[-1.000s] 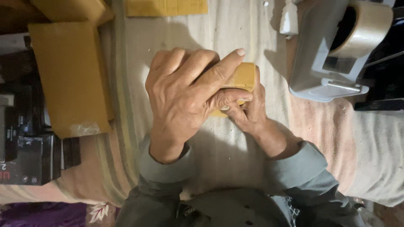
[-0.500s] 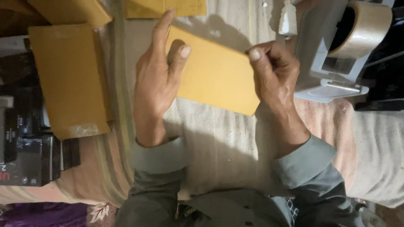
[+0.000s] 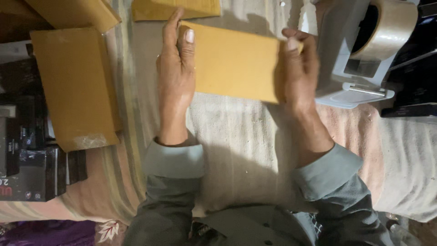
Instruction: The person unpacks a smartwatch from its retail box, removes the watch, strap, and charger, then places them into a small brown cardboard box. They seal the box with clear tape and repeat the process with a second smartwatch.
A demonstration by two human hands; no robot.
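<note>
Two hands: both gripped one flat yellow-brown cardboard sheet (image 3: 234,61), seen from the single head view; every place below is told from that sheet
Left hand (image 3: 175,75): clamped on the sheet's left edge; thumb pressed on its upper face near the top left corner, fingers stretched along the edge and partly behind it
Right hand (image 3: 298,75): closed on the sheet's right edge; thumb on top near the upper right corner, the other fingers hidden behind the sheet
Cardboard sheet: held between the hands, slightly tilted, its right end lower; whether it touched the cloth beneath, I could not tell
Striped cloth (image 3: 236,136): spread under the sheet and below it, pale with faint bands
Tape dispenser (image 3: 359,54): just right of the sheet, beside the right hand; grey body, a roll of clear tape on top
Flat cardboard box (image 3: 75,86): well left of the sheet, lying on the cloth; a strip of clear tape at its lower end
Second cardboard piece (image 3: 175,8): just above the sheet's top left corner, cut by the frame
Dark boxes (image 3: 27,168): far left of the sheet and lower
</note>
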